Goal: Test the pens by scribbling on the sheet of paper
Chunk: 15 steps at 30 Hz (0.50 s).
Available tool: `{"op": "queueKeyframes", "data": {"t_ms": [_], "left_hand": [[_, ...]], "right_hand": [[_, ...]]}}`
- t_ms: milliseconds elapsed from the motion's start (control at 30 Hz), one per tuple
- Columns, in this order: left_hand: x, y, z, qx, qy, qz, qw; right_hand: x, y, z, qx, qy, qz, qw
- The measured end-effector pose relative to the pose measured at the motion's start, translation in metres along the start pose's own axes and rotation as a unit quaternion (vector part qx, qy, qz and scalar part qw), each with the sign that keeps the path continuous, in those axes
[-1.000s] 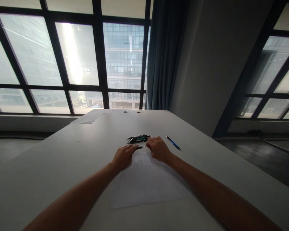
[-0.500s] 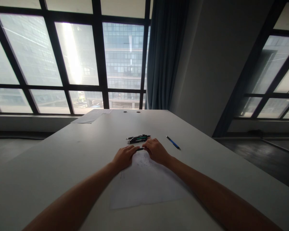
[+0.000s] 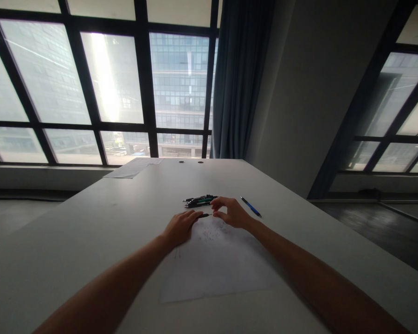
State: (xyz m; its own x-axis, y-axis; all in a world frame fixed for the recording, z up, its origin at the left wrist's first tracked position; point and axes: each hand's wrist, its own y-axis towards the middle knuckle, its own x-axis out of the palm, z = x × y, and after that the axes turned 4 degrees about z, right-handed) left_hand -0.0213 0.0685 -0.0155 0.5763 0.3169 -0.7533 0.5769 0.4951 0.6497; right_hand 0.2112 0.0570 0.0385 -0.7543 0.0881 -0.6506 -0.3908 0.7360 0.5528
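Observation:
My left hand [image 3: 181,227] is closed around a dark pen [image 3: 204,215], whose thin tip points right. Just beyond that tip is my right hand [image 3: 231,212], its thumb and forefinger curved with a gap between them. I see nothing held there. Beneath both hands lies a white sheet of paper [image 3: 215,273] with small dark marks near its top and a few strokes at its left edge. A cluster of several dark pens [image 3: 197,201], one with a green part, rests just past my fingers. To the right of my right hand lies a blue pen [image 3: 251,207].
The white table [image 3: 118,218] stretches away toward the large windows. More paper [image 3: 127,171] lies at its far left corner, and two dark round spots [image 3: 191,162] sit near the far edge. A blue curtain [image 3: 234,93] hangs behind it.
My right hand has drawn slightly right, away from the pen, and its thumb and forefinger have parted. The pen's thin tip now shows. My left hand has stayed nearly still.

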Motion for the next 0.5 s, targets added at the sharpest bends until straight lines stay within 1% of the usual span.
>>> {"op": "queueKeyframes", "data": {"t_ms": [67,100,167,200,267,333,400,500], "left_hand": [[0.000,0.000,0.000,0.006,-0.003,0.001,1.000],[0.000,0.000,-0.001,0.008,-0.004,0.002,1.000],[0.000,0.000,-0.001,-0.009,0.002,0.013,1.000],[0.000,0.000,0.000,-0.032,0.009,0.024,0.999],[-0.002,0.001,0.001,-0.092,0.025,0.050,0.994],[-0.004,0.002,0.002,-0.137,0.033,0.062,0.988],[-0.006,0.002,0.003,-0.145,0.029,0.057,0.987],[-0.005,0.002,0.004,-0.126,0.021,0.050,0.991]], "right_hand": [[-0.009,0.001,0.007,0.010,-0.033,0.008,0.999],[-0.014,0.001,0.012,0.017,-0.066,0.020,0.997],[-0.023,0.001,0.024,0.045,-0.161,0.050,0.985],[-0.027,0.000,0.031,0.063,-0.213,0.055,0.974],[-0.032,-0.002,0.044,0.091,-0.280,0.034,0.955],[-0.033,-0.005,0.054,0.107,-0.295,-0.001,0.949],[-0.030,-0.008,0.060,0.116,-0.292,-0.037,0.949],[-0.021,-0.012,0.061,0.108,-0.300,-0.081,0.944]]}}
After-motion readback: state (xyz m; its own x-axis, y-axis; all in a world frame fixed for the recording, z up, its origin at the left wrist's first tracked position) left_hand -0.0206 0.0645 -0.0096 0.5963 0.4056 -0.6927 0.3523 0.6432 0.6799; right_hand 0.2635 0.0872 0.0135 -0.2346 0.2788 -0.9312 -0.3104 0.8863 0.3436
